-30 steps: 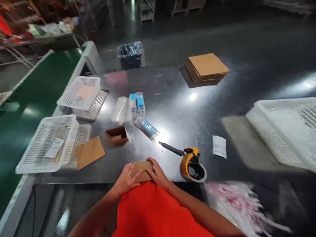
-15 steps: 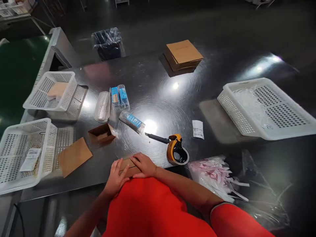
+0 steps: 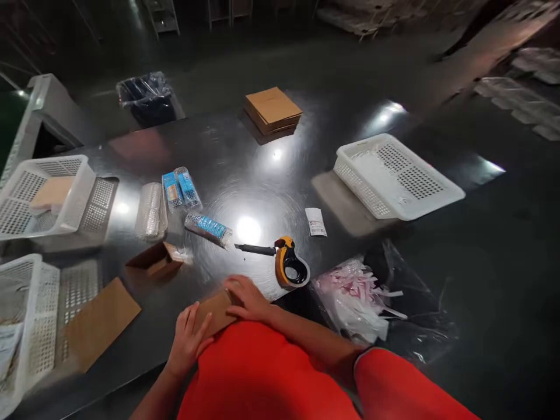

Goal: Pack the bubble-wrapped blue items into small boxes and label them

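At the near edge of the dark metal table [image 3: 262, 192] lies a small brown cardboard box [image 3: 213, 310], held between both hands. My left hand [image 3: 187, 339] wraps its left end with the fingers curled over it. My right hand [image 3: 246, 297] lies over its right end, fingers pressed down on the top. Just right of my right hand stands a yellow and black tape dispenser [image 3: 289, 269], with a black-handled knife [image 3: 255, 249] beside it.
An open small box [image 3: 154, 263] and a flat cardboard sheet [image 3: 100, 321] lie at left, beside white mesh baskets [image 3: 26, 192]. Blue bubble-wrapped packets [image 3: 179, 188], a paper label [image 3: 315, 221], a stack of flat cartons [image 3: 273, 109], another white basket [image 3: 396, 175] and a bag of pink-white scraps [image 3: 356, 294] surround them.
The head camera has swung to the right, so everything shifts left in view. Both hands stay on the small box, which now sits slightly tilted.
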Demonstrator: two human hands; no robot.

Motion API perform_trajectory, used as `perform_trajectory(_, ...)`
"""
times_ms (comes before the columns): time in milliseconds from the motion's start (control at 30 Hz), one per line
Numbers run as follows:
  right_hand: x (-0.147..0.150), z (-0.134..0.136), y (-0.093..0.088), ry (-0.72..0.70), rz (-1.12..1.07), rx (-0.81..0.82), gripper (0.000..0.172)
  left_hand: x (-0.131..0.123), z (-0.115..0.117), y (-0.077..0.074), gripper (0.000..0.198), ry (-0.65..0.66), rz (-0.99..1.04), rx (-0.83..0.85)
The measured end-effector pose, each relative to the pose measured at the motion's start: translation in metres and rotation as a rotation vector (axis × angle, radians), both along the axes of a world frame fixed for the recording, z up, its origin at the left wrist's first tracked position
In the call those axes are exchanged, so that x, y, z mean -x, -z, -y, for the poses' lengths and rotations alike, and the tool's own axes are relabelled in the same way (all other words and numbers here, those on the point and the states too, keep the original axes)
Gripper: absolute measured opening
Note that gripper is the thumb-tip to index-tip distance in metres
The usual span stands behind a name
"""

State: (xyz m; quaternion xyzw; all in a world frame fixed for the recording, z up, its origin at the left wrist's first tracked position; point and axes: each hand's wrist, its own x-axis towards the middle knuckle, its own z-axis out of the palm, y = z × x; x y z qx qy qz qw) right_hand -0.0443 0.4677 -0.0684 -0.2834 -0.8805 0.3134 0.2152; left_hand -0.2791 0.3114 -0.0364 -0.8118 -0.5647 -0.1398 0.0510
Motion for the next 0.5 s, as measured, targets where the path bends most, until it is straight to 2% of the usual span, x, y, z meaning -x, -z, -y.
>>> perform_trajectory(100,-0.046,-0.013,0.0,0.657,0.257,0.082,0.059,0.0,0.001,0.002,0.085,-0.01,0.007,0.011)
perform_trajectory(133,-0.06,-0.017,0.001,0.81,0.386,0.124,0.057,0.001,0.001,0.003,0.086,-0.01,0.01,0.005)
perform_trajectory(167,-0.072,-0.021,0.003,0.883,0.509,0.176,0.053,0.002,0.0,0.005,0.086,-0.009,0.011,0.0)
perform_trajectory(233,-0.086,-0.026,0.007,0.867,0.658,0.271,0.041,0.004,0.0,0.01,0.083,-0.003,0.006,-0.013)
perform_trajectory(333,-0.095,-0.032,0.012,0.812,0.618,0.322,0.02,0.011,0.001,0.024,0.081,0.012,0.004,-0.012)
perform_trajectory(433,-0.112,-0.037,0.008,0.865,0.532,0.338,0.02,0.018,0.001,0.043,0.083,0.028,0.015,-0.039)
perform_trajectory(500,-0.131,-0.036,-0.003,0.9,0.408,0.386,0.024,0.018,0.001,0.05,0.083,0.028,0.031,-0.057)
